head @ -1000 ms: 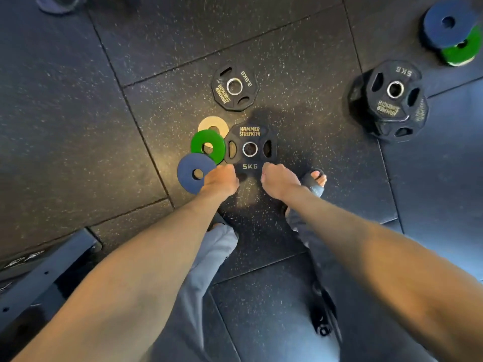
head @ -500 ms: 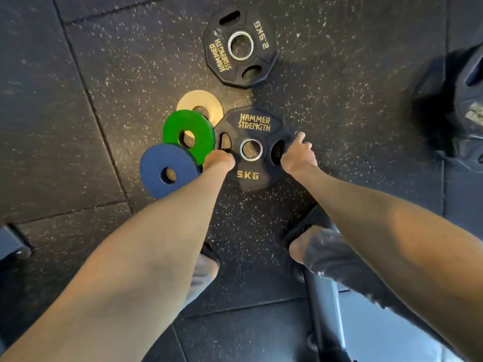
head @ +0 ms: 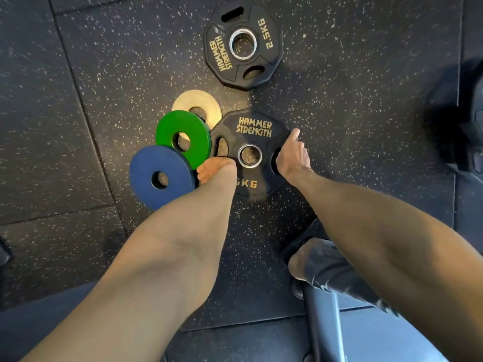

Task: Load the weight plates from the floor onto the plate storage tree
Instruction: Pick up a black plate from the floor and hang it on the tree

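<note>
A black 5 kg Hammer Strength plate lies flat on the rubber floor in front of me. My right hand grips its right edge, fingers in the grip slot and thumb on the rim. My left hand grips its lower left edge, fingers curled under and hidden. To the left, a blue plate, a green plate and a tan plate overlap one another. A black 2.5 kg plate lies farther away. The storage tree is out of view.
More black plates lie in shadow at the right edge. My sandalled foot stands below my right arm, beside a grey metal frame leg at the bottom. Speckled rubber floor tiles surround the plates.
My head has dropped closer to the floor. Both hands went from hovering at the 5 kg plate's near edge to gripping its left and right sides.
</note>
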Demonstrator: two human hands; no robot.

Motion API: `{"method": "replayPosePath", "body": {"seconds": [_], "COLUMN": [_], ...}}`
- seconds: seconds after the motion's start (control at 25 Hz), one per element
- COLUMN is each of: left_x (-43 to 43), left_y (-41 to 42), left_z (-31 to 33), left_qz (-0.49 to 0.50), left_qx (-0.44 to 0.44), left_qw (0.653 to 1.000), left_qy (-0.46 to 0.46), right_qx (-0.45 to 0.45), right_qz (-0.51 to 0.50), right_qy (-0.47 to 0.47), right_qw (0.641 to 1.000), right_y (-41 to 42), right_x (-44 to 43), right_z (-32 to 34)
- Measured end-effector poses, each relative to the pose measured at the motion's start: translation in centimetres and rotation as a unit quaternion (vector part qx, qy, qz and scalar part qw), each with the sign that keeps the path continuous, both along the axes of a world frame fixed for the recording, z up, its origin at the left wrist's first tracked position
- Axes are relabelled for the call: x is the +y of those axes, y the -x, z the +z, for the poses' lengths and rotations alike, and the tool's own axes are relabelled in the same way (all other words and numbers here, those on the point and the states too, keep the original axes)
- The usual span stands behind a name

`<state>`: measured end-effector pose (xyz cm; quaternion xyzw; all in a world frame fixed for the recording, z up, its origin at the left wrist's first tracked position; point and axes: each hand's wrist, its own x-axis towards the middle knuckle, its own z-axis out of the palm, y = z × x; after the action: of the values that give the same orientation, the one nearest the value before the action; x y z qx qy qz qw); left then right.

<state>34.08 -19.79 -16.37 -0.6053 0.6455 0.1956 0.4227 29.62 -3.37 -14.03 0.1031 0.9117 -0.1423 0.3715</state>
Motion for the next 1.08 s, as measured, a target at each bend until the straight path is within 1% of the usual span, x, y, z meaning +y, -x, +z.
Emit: {"method": "replayPosePath", "body": {"seconds": [0.04, 0.16, 0.24, 0.28, 0.32, 0.4, 0.48, 0.56, 0.64, 0.76, 0.84, 0.88, 0.96, 1.0, 1.04, 1.08], "left_x": [-0.4, -0.3, -0.1, -0.2, -0.2, -0.3, -0.5, -0.9, -1.1, -1.8, -2.7, -3.0, -3.1, -3.2, -3.2, -3.2], "left_y": [-0.3, -0.2, -0.3, -0.2, -0.2, -0.9, -1.5, -2.2, -2.5, -2.3, -2.7, -2.9, -4.1, -4.2, -4.2, -4.4], "left_z": [-0.7, 2.8, 5.6, 7.0, 9.0, 13.7, 19.5, 25.7, 33.0, 47.4, 55.6, 58.5, 64.8, 66.7, 67.2, 67.2], "left_qz": [0.017, 0.081, 0.145, 0.172, 0.191, 0.193, 0.204, 0.221, 0.196, 0.149, 0.078, 0.029, -0.037, -0.027, -0.026, -0.067], "left_qx": [0.009, 0.083, 0.095, 0.092, 0.079, 0.051, 0.046, 0.049, 0.051, 0.068, 0.093, 0.107, 0.131, 0.137, 0.137, 0.141], "left_qw": [1.000, 0.990, 0.976, 0.972, 0.969, 0.966, 0.960, 0.955, 0.957, 0.954, 0.953, 0.955, 0.951, 0.946, 0.941, 0.937], "left_qy": [-0.010, -0.075, -0.133, -0.129, -0.138, -0.165, -0.188, -0.189, -0.208, -0.250, -0.279, -0.276, -0.278, -0.291, -0.308, -0.313], "right_qx": [0.013, 0.060, 0.086, 0.096, 0.107, 0.128, 0.150, 0.177, 0.199, 0.231, 0.246, 0.255, 0.284, 0.301, 0.316, 0.324], "right_qz": [0.000, 0.015, 0.019, 0.010, -0.002, -0.024, -0.038, -0.048, -0.074, -0.145, -0.210, -0.244, -0.301, -0.333, -0.375, -0.419], "right_qy": [0.001, -0.004, 0.000, 0.006, 0.012, 0.021, 0.026, 0.017, 0.001, -0.016, -0.042, -0.055, -0.058, -0.052, -0.047, -0.044], "right_qw": [1.000, 0.998, 0.996, 0.995, 0.994, 0.991, 0.988, 0.983, 0.977, 0.962, 0.945, 0.934, 0.909, 0.892, 0.870, 0.847], "right_y": [-0.1, 0.1, 0.2, 0.1, 0.1, -0.6, -1.3, -2.4, -3.9, -6.5, -8.7, -10.0, -13.1, -14.8, -16.6, -18.7], "right_x": [0.0, -0.3, -0.4, -0.4, -0.5, -0.4, -0.3, -0.2, -0.5, -1.7, -2.6, -3.1, -4.1, -4.6, -4.9, -5.4], "right_z": [0.5, 2.9, 5.8, 7.7, 10.0, 15.8, 22.4, 29.8, 36.8, 47.2, 53.2, 55.7, 59.9, 61.5, 63.2, 64.7]}}
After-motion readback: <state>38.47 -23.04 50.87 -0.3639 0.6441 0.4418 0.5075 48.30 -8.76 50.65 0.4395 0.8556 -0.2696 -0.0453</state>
